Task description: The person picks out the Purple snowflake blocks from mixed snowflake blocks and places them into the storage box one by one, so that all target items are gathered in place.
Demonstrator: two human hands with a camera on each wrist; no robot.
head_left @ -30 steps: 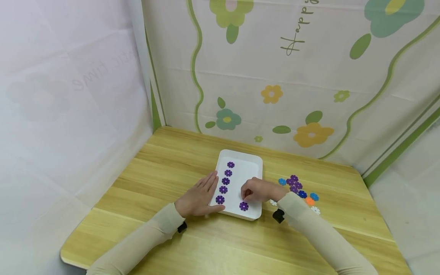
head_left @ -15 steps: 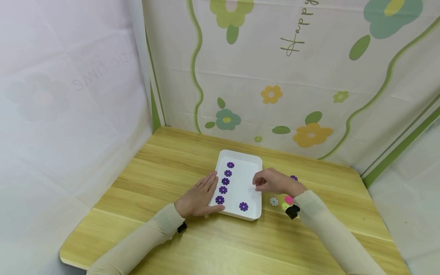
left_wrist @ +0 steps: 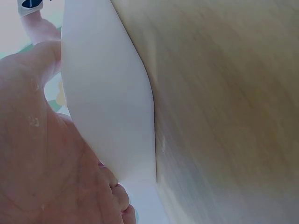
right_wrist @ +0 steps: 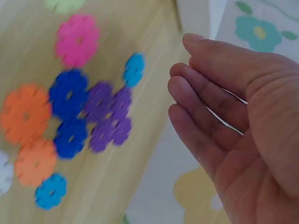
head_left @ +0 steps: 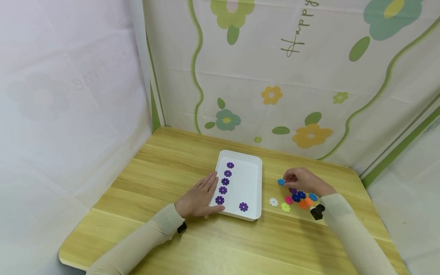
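Note:
My left hand (head_left: 196, 198) lies along the left edge of a white tray (head_left: 253, 157), its fingers straight and its thumb across the near corner. In the left wrist view the palm (left_wrist: 56, 177) is against the tray's outer wall (left_wrist: 110, 93). Inside the tray, several purple snowflake discs (head_left: 225, 181) form a row on the left, and one purple disc (head_left: 243, 206) lies at the near right. My right hand (head_left: 307, 180) hovers by the loose discs, fingers loosely bent and holding nothing. A light blue disc (right_wrist: 134, 70) and purple discs (right_wrist: 99, 101) lie just beyond its fingertips.
Several more discs are spread right of the tray: white (head_left: 273, 202), yellow (head_left: 285, 207), pink (head_left: 288, 200), dark blue (head_left: 301, 194) and orange (head_left: 305, 203). The wooden table (head_left: 165, 152) backs onto a flower-printed cloth (head_left: 240, 68), with another cloth (head_left: 68, 114) at the left.
My right hand has left the disc at the tray's near right and moved right, out over the loose discs. The left hand stays in place.

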